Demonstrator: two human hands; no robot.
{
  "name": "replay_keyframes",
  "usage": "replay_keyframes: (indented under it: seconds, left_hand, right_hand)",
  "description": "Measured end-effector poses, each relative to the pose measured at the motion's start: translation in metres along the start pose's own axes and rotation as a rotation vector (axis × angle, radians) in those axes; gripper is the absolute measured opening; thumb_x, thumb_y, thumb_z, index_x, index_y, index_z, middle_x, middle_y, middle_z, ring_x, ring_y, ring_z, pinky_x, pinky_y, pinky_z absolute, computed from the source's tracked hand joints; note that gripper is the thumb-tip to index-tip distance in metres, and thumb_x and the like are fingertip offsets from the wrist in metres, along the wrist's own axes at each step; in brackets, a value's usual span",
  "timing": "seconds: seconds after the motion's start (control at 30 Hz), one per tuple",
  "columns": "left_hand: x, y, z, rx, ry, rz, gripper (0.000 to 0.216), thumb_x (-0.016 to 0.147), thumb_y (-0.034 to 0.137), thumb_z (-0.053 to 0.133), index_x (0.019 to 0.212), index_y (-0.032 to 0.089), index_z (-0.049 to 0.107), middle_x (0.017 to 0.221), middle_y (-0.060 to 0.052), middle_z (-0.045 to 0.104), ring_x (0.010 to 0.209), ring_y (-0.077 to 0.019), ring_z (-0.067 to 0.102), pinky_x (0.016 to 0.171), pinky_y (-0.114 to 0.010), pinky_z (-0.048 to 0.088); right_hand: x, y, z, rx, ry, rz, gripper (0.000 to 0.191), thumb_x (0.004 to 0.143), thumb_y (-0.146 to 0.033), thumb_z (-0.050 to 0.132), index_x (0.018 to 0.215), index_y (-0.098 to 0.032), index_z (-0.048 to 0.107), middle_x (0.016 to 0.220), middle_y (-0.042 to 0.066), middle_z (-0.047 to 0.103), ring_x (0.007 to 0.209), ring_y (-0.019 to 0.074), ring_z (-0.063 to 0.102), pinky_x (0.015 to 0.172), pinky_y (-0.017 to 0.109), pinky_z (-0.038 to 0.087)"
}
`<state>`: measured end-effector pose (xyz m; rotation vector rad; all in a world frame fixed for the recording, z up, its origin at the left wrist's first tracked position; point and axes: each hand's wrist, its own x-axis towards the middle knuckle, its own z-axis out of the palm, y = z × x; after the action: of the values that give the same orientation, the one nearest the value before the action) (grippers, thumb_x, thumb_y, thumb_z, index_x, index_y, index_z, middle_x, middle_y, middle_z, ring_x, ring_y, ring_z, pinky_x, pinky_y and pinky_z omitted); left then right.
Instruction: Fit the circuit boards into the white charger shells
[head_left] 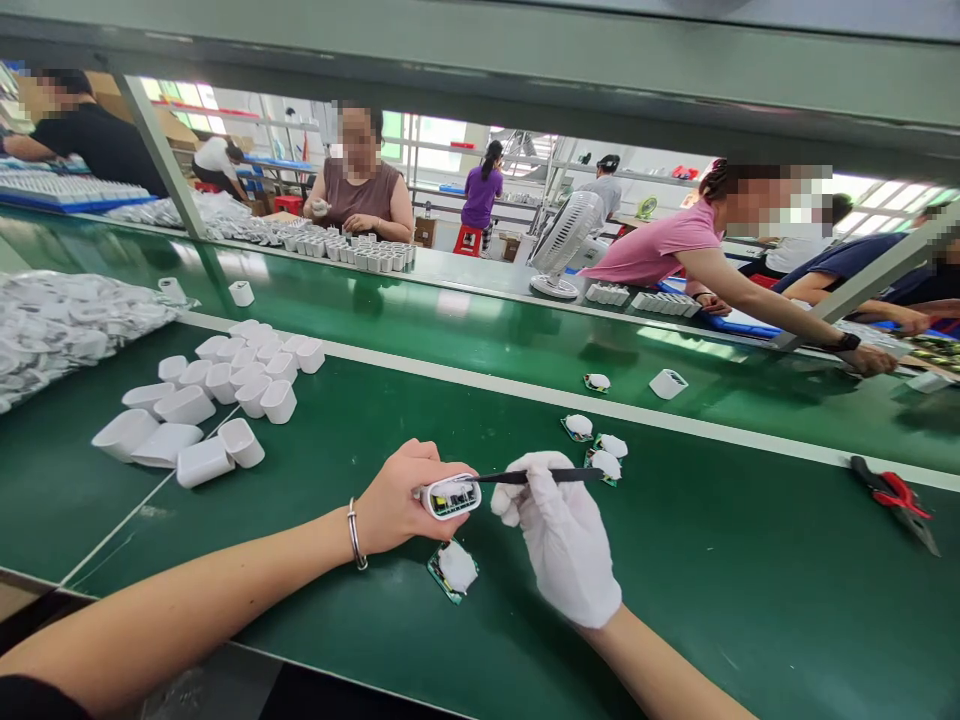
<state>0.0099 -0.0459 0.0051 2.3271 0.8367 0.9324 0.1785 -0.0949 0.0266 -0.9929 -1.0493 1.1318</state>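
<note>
My bare left hand (401, 500) is wrapped round a white plastic charger housing (474, 498), its open end facing me. Inside the housing a circuit board (450, 497) with yellow and dark parts shows. My right hand (566, 535), in a white glove, pinches black tweezers (574, 476); their tip touches the rim of the housing. Just below my left hand lies a loose circuit board (454, 570) topped with a white pad. Beyond my right hand several similar boards (606, 464) lie on the green work surface (712, 600).
Several empty white housings (206, 462) stand in a group at left, beside a heap of bagged white parts (67, 320). Red-handled pliers (892, 495) lie at right. One housing (668, 383) sits past the white line. Co-workers sit across the bench near a fan (566, 240).
</note>
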Motion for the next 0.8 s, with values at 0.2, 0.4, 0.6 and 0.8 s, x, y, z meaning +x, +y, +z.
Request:
replay_keyframes:
  seconds: [0.2,0.4,0.6,0.8]
  left_hand:
    - [0.0,0.0,0.0,-0.029,0.036,0.008,0.023,0.069,0.025,0.061,0.09,0.023,0.071,0.068,0.002,0.066,0.061,-0.0132,0.047,0.069,-0.027,0.039]
    - [0.001,0.001,0.0,-0.028,0.025,0.036,0.022,0.069,0.023,0.061,0.089,0.022,0.071,0.065,0.003,0.064,0.061,-0.0127,0.046,0.068,-0.026,0.037]
    - [0.002,0.001,-0.001,0.021,-0.052,0.071,0.018,0.069,0.025,0.063,0.085,0.023,0.07,0.063,0.002,0.061,0.06,-0.0121,0.045,0.066,-0.026,0.035]
    - [0.002,-0.001,-0.001,0.035,-0.089,0.063,0.014,0.069,0.026,0.064,0.081,0.021,0.069,0.065,0.002,0.061,0.061,-0.0116,0.045,0.066,-0.025,0.034]
  right_hand:
    - [0.0,0.002,0.003,0.045,-0.008,0.006,0.026,0.084,-0.047,0.053,0.081,-0.022,0.051,0.058,-0.002,0.058,0.049,0.012,0.05,0.046,0.024,0.038]
    - [-0.001,0.005,0.005,0.071,-0.029,0.021,0.025,0.084,-0.046,0.053,0.083,-0.022,0.051,0.058,-0.003,0.057,0.049,0.0114,0.049,0.047,0.024,0.037]
    - [0.002,0.005,0.004,0.032,-0.118,0.045,0.025,0.084,-0.046,0.055,0.079,-0.021,0.049,0.056,-0.004,0.054,0.049,0.0107,0.048,0.047,0.024,0.038]
    - [0.007,-0.009,-0.008,-0.095,-0.084,0.021,0.023,0.085,-0.042,0.053,0.079,-0.021,0.047,0.052,-0.004,0.055,0.046,0.0111,0.046,0.044,0.024,0.034]
